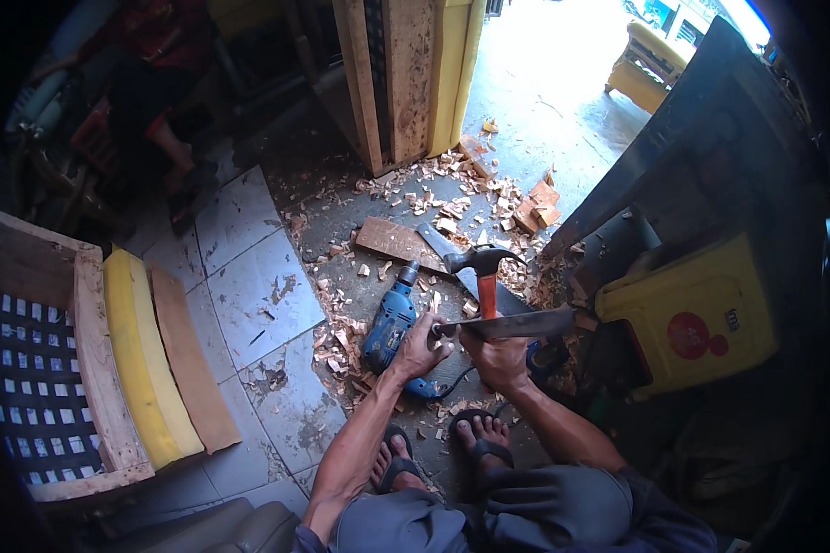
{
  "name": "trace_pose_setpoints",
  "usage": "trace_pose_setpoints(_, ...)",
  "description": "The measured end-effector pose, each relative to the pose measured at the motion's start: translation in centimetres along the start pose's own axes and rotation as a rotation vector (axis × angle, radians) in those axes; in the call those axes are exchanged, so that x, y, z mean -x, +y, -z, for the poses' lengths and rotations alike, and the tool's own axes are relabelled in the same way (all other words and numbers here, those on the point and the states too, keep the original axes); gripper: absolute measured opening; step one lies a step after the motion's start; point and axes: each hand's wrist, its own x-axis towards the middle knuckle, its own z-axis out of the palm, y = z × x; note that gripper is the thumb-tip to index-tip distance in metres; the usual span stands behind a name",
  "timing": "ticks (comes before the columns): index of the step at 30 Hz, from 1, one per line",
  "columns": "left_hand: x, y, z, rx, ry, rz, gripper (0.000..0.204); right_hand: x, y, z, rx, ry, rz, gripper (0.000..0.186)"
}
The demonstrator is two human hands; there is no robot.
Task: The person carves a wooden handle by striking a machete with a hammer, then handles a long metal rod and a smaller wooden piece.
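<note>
Head view: left fingers (424,332) grip a blade (516,324), right fingers (481,354) a hammer (487,281), over chip-strewn floor (341,267) near bright opening (544,83)

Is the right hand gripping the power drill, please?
No, the right hand grips the claw hammer, while the power drill lies on the floor.

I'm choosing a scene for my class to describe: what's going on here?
A person's left hand holds a broad blade near its narrow end. The right hand grips a claw hammer, head up, behind the blade. A blue drill lies below, among scattered wood chips.
</note>
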Motion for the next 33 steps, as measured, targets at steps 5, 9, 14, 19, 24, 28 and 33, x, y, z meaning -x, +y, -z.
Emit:
trace_pose_setpoints(5, 0.8, 2.2, -0.2, 0.174, -0.234, 0.114, 0.05, -1.6, -0.8, 1.4, -0.126, 0.001, -0.092, 0.018)
trace_pose_setpoints(9, 2.5, 6.2, 1.8, 0.475, -0.351, 0.261, 0.053, -4.4, -1.4, 5.2, -0.319, -0.077, -0.401, 0.017)
trace_pose_setpoints(14, 4.6, 10.7, 2.1, 1.034, -0.435, 0.483, 0.037, -5.2, 0.4, 5.0, -0.686, -0.076, -0.601, 0.02)
trace_pose_setpoints(19, 6.0, 12.7, 2.5, 0.784, -0.331, 0.603, 0.032, -4.1, 2.8, 2.7, -0.867, -0.093, -0.777, 0.024)
trace_pose_setpoints(24, 7.6, 12.5, 3.7, 0.985, -0.352, 0.66, 0.046, -3.8, 3.3, 1.1, -0.982, -0.168, -0.804, 0.024)
trace_pose_setpoints(28, 8.3, 11.8, 4.4, 1.22, -0.426, 0.676, 0.08, -3.8, 3.5, 0.1, -1.007, -0.216, -0.826, 0.025)
trace_pose_setpoints(33, 8.9, 11.4, 4.9, 1.28, -0.409, 0.682, 0.085, -3.8, 4.0, -1.3, -1.053, -0.229, -0.872, 0.025)
